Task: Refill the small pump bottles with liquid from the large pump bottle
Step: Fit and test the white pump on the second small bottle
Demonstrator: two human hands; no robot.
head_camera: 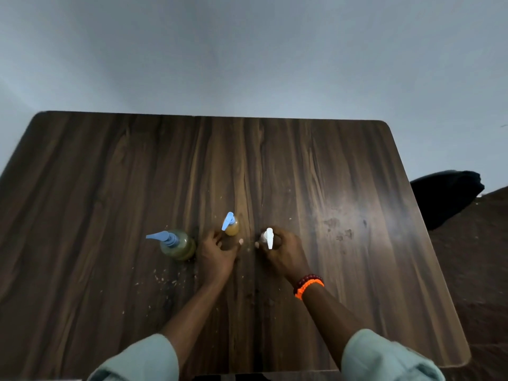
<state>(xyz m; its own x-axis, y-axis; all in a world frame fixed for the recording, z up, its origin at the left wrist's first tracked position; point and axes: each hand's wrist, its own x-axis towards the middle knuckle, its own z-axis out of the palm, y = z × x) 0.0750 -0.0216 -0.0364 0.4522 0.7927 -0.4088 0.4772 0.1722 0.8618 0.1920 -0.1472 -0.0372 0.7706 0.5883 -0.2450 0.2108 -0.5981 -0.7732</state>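
The white-pump small bottle (268,239) stands upright at frame centre, your right hand (280,251) curled around it. The blue-pump small bottle (231,226) sits just upper-left, your left hand (217,253) touching it, fingers loosely spread. The large bottle (178,244) lies further left, nearest that hand.

We see two bare forearms reaching out from pale, grey-green sleeves (137,358) that are rolled or pushed up well short of the wrists, the fabric bunched in soft folds at both lower corners of the view. On the right wrist we count two bands worn side by side: a bright orange braided bracelet (309,287) nearer the elbow and a string of dark red beads (306,279) nearer the right hand (280,250). The left hand (217,251) and its wrist carry no visible jewellery. We can make out pale fingernails on both hands.
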